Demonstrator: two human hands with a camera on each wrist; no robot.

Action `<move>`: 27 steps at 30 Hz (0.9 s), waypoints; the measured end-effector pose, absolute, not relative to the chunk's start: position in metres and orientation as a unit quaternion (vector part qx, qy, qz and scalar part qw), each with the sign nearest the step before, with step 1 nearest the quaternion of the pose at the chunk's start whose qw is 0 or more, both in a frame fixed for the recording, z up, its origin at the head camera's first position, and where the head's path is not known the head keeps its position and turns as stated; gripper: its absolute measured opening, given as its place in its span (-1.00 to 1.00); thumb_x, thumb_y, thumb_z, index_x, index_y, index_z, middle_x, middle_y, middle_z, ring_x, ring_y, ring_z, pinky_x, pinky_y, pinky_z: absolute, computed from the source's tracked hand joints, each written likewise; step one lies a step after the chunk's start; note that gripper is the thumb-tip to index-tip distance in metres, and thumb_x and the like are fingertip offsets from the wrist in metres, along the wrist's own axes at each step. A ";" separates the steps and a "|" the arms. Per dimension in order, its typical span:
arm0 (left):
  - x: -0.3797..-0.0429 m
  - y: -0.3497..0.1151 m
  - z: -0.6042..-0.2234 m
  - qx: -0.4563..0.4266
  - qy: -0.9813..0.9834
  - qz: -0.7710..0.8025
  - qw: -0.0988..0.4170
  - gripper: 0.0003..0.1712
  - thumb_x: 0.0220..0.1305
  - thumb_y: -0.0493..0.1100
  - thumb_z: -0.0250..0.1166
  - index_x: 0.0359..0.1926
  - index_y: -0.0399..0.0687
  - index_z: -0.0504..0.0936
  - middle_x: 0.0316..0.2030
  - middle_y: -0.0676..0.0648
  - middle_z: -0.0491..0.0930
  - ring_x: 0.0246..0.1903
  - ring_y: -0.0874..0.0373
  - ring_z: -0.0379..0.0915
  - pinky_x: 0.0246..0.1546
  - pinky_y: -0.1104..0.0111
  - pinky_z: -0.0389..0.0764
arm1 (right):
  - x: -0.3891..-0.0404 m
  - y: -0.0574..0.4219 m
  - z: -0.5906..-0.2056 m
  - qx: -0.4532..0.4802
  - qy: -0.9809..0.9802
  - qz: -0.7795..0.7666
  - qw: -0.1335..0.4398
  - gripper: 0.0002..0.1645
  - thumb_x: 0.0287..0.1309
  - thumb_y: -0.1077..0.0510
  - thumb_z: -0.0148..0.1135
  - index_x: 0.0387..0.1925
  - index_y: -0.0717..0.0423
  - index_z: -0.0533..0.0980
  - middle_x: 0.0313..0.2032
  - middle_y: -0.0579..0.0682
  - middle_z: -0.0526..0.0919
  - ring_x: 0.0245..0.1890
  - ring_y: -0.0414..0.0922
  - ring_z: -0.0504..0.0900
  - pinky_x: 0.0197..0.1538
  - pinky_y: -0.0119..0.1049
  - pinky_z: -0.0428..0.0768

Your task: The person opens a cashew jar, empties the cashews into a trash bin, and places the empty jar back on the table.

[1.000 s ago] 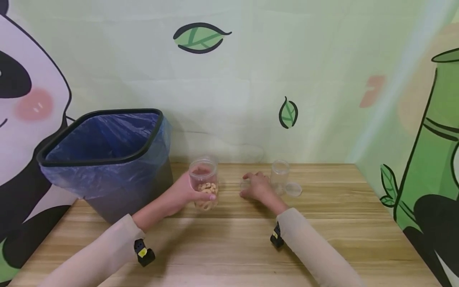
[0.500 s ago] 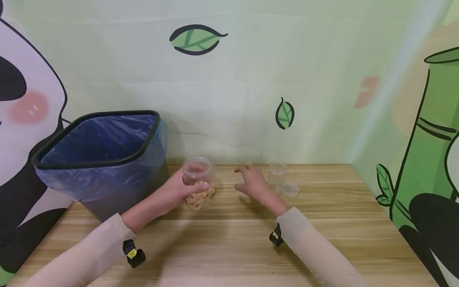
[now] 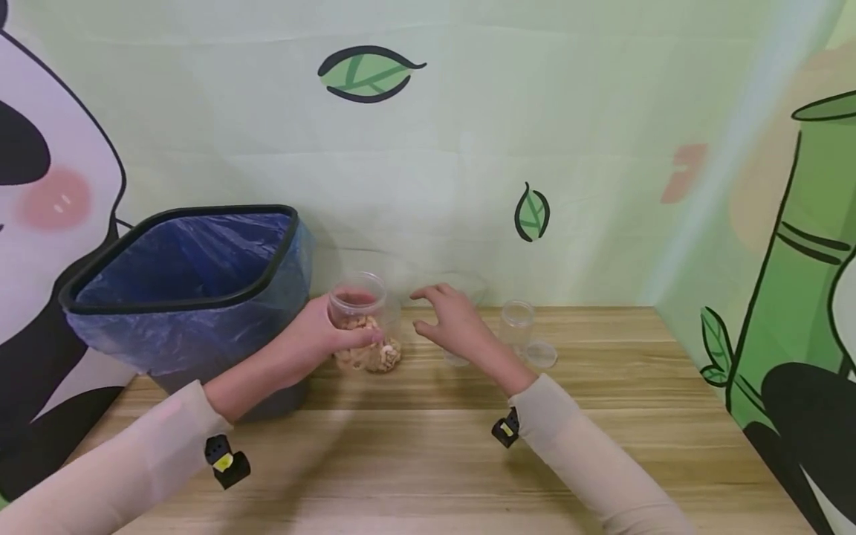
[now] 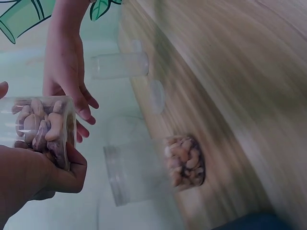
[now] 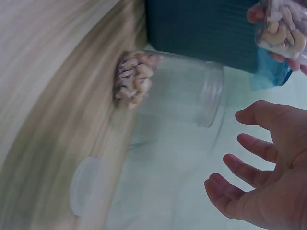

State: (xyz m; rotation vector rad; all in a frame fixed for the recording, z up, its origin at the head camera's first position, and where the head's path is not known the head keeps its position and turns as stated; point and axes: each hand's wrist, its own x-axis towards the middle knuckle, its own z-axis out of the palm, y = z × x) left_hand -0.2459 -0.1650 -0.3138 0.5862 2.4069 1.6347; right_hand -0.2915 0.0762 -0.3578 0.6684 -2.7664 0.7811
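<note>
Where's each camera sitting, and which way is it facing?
Head: on the head, facing forward-down at the table; left hand, right hand, sleeves show.
Left wrist: on that wrist, facing past the held jar; both hands show.
Right wrist: on that wrist, facing the standing nut jar; both hands show.
Both wrist views share that jar.

Clear nut jar (image 4: 41, 125) is held; second jar (image 5: 168, 87) stands.

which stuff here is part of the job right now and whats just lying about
Likely part of the job:
left hand
held jar of nuts
standing jar with nuts, on the table
right hand, holding nothing

Apparently lying about, untouched:
empty-looking jar
lid beside that jar
nearer lid, possibly useful
lined bin
</note>
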 end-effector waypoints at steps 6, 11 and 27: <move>-0.245 -0.166 -0.294 0.206 0.822 0.526 0.075 -0.23 0.11 -0.12 0.56 0.30 -0.17 0.43 0.26 -0.18 0.50 0.19 -0.06 0.48 -0.01 0.29 0.60 | -0.286 0.070 -0.341 0.241 -0.931 0.260 0.091 -0.42 0.27 0.10 0.37 0.29 0.13 0.49 0.27 0.17 0.51 0.28 0.12 0.48 0.34 0.00 0.43; -0.238 -0.166 -0.282 0.202 0.826 0.521 0.072 -0.22 0.07 -0.14 0.59 0.29 -0.18 0.48 0.23 -0.17 0.53 0.18 -0.05 0.49 -0.06 0.32 0.61 | -0.282 0.065 -0.331 0.255 -0.928 0.259 0.084 -0.42 0.30 0.08 0.35 0.29 0.13 0.49 0.27 0.16 0.52 0.29 0.09 0.48 0.34 -0.02 0.44; -0.225 -0.173 -0.225 0.239 0.832 0.498 0.043 -0.28 0.07 -0.21 0.59 0.25 -0.16 0.51 0.18 -0.16 0.53 0.10 0.00 0.50 -0.10 0.39 0.62 | -0.288 0.044 -0.310 0.298 -0.912 0.270 0.075 -0.47 0.32 0.12 0.29 0.28 0.15 0.48 0.26 0.12 0.53 0.31 0.04 0.46 0.34 -0.09 0.44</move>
